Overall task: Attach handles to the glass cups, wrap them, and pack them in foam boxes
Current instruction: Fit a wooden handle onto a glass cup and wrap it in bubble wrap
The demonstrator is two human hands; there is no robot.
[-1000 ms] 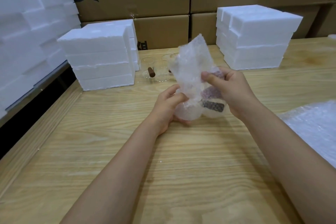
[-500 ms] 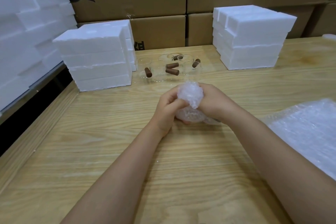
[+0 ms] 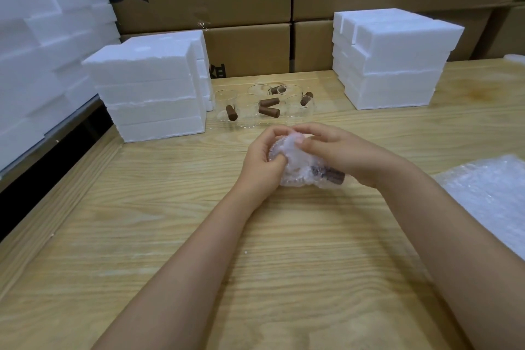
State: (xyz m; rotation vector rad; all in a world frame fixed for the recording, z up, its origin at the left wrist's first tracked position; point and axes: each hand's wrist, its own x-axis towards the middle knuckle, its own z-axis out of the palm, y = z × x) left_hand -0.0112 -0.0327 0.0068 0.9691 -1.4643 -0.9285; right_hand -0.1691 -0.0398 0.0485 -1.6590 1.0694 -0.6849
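Bubble-wrapped cup (image 3: pixel 301 167) is held over the table (image 3: pixel 199 236), gripped by curled fingers of left hand (image 3: pixel 262 160) and right hand (image 3: pixel 341 153) (brown handle (image 3: pixel 333 176) visible through wrap).

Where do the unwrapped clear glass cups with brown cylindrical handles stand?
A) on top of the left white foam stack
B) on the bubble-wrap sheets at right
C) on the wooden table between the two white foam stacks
C: the clear glass cups stand on the wooden table between the left white foam stack and the right white foam stack.
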